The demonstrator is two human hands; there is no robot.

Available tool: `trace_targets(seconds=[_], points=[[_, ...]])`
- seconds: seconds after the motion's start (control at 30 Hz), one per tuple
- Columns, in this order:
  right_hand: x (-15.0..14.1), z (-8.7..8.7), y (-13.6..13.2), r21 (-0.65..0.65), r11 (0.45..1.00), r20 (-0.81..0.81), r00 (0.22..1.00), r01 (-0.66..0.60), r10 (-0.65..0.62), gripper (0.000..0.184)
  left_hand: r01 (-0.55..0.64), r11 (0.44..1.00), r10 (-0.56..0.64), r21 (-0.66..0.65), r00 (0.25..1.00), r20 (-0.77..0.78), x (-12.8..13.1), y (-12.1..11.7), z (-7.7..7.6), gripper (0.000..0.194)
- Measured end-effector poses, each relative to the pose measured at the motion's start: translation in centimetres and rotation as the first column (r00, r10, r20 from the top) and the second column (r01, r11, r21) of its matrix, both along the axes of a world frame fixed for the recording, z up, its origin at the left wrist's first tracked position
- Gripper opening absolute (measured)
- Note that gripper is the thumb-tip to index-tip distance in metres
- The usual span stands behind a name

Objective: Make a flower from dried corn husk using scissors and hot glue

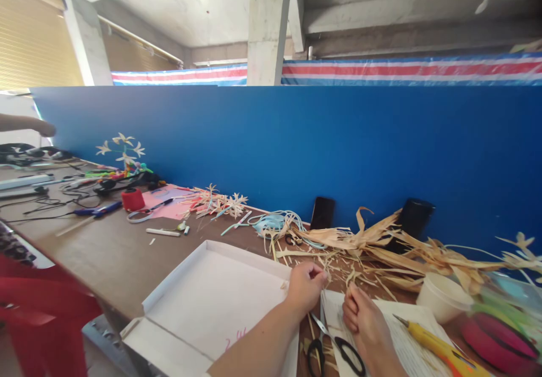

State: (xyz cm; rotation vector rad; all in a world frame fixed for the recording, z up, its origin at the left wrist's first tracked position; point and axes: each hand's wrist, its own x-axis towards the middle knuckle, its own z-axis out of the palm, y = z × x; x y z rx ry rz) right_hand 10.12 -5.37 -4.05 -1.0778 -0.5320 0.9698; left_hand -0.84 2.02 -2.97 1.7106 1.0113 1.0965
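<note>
A brown desk (127,258) is stretching from left to right, carrying many things. Toward its left, a blue-handled tool (101,210) and a red spool (132,200) are lying near a pink sheet (171,210). A white stick (163,232) is resting in front of that sheet. An open white box (224,292) is filling the near middle, a blue mask (271,223) lying behind it. Dry husks (339,237) are sprawling rightward, and a printed sheet (396,337) is lying just right of the box

Thin pale husk strip (351,276), curled, at right fingers (351,312); tan husks (334,236) heaped beyond.
</note>
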Motion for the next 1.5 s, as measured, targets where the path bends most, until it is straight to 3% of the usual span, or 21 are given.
trace_targets(seconds=[0.17, 0.4, 0.53, 0.73, 1.2, 1.33, 1.5], points=[[-0.1, 0.0, 0.1, 0.045, 0.999, 0.057, 0.998, -0.003, 0.000, 0.025, 0.004, 1.000, -0.004, 0.000, 1.000, 0.003, 0.0, 0.0, 0.0, 0.018], [-0.3, 0.6, -0.1, 0.014, 0.999, 0.085, 0.996, 0.041, -0.042, 0.036, -0.001, 1.000, 0.001, 0.011, 1.000, -0.007, -0.2, -0.2, 0.1, 0.017], [-0.3, 0.6, 0.0, -0.016, 1.000, 0.062, 0.998, -0.015, 0.016, 0.040, -0.003, 1.000, 0.003, 0.023, 1.000, -0.025, -0.2, -0.1, -0.3, 0.016], [-0.2, 0.4, 0.3, -0.033, 0.999, -0.027, 1.000, 0.000, -0.001, 0.042, 0.003, 0.999, -0.002, 0.032, 1.000, -0.026, 0.2, 0.3, -1.2, 0.015], [-0.2, 0.9, 0.2, 0.167, 0.986, -0.202, 0.979, -0.009, 0.043, 0.008, 0.018, 0.997, -0.015, 0.073, 0.999, -0.041, 0.3, 0.3, -1.6, 0.015], [-0.3, 2.1, 0.6, 0.183, 0.983, -0.168, 0.986, 0.013, 0.019, 0.009, 0.015, 0.997, -0.014, 0.077, 1.000, -0.014, 0.4, 0.5, -1.6, 0.014], [-0.5, 5.9, 1.5, 0.198, 0.971, -0.101, 0.988, 0.132, -0.114, 0.010, 0.007, 0.999, -0.008, 0.045, 1.000, 0.028, 0.5, 0.6, -1.5, 0.015]])
